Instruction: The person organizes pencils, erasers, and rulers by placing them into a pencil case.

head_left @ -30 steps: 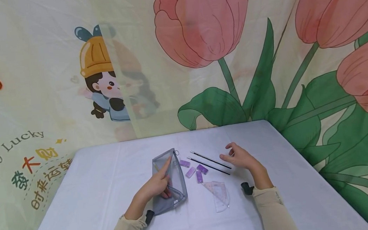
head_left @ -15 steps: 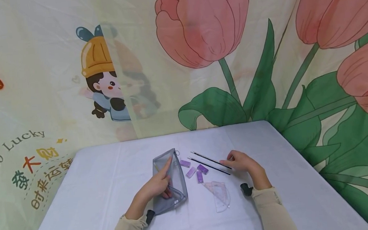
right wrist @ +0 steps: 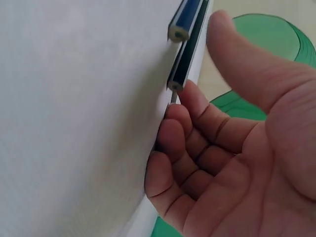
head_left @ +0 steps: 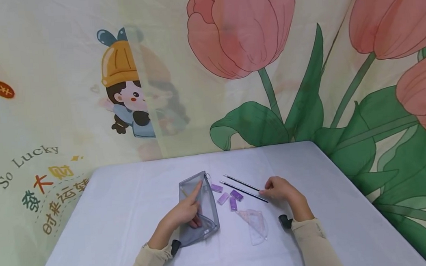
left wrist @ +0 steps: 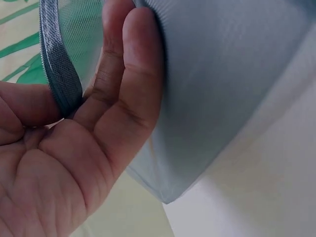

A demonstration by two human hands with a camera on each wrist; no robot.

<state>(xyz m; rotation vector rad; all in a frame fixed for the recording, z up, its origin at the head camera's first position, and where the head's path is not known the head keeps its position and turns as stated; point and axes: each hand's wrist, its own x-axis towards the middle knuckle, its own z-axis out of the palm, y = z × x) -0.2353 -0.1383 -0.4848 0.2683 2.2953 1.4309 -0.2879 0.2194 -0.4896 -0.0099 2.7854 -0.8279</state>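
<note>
My left hand (head_left: 185, 212) holds a grey mesh pencil case (head_left: 209, 202) on the table. In the left wrist view the case's zipped edge (left wrist: 57, 59) lies between the thumb and fingers. Two dark pencils lie side by side: the farther pencil (head_left: 239, 182) and the nearer pencil (head_left: 244, 192), points turned away to the left. My right hand (head_left: 282, 189) is at the farther pencil's blunt end, which it hides in the head view. The right wrist view shows the thumb raised apart from the loosely bent fingers, with a pencil end (right wrist: 177, 85) close to the index fingertip.
Several purple erasers (head_left: 236, 195) lie between the case and the pencils. Nearer me are a clear set square (head_left: 244, 217) and a clear protractor (head_left: 260, 232), overlapping. The white tablecloth (head_left: 136, 202) reaches back to a printed curtain (head_left: 184, 143).
My right hand has come down from above the table to the pencils' blunt ends. The left hand keeps its hold on the pencil case. The head view has shifted slightly.
</note>
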